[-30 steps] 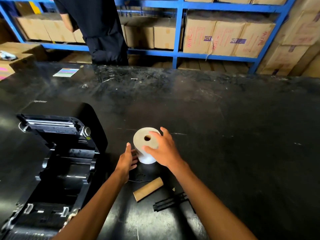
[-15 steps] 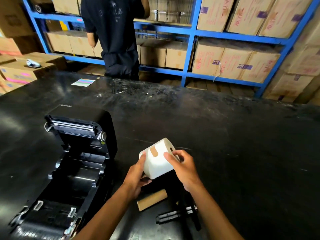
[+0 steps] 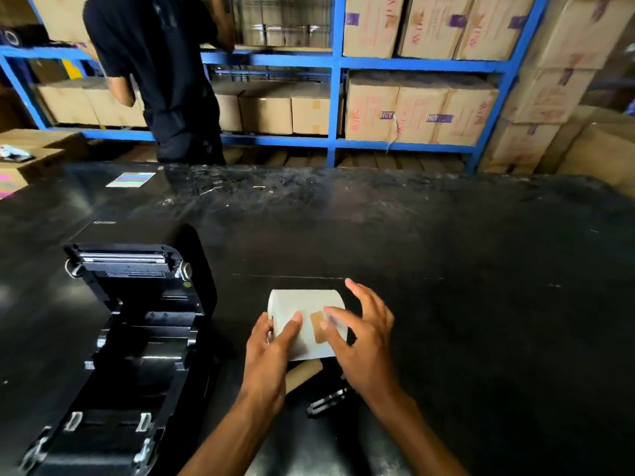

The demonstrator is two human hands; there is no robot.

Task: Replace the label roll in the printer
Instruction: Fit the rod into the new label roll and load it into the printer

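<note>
A white label roll [image 3: 304, 309] lies on its side in front of me, held up off the black table, with a brown tape strip [image 3: 319, 327] on its outer face. My left hand [image 3: 271, 352] grips its left end, thumb on the front. My right hand [image 3: 364, 338] has its fingers spread, fingertips on the tape strip. The black label printer [image 3: 130, 324] stands to the left with its lid swung open and its roll bay empty. An empty brown cardboard core [image 3: 302, 374] lies under the roll, and a black spindle [image 3: 326, 401] beside it.
A person in dark clothes [image 3: 165, 73] stands across the table at blue shelving [image 3: 335, 97] full of cardboard boxes. A coloured sheet [image 3: 130, 179] lies at the far left of the table [image 3: 464, 286]. Cardboard boxes [image 3: 31, 159] stand at the left.
The roll was lifted off the table, where it stood on end, and turned onto its side. The tape strip now faces me, and my right fingers have moved from the roll's end onto it.
</note>
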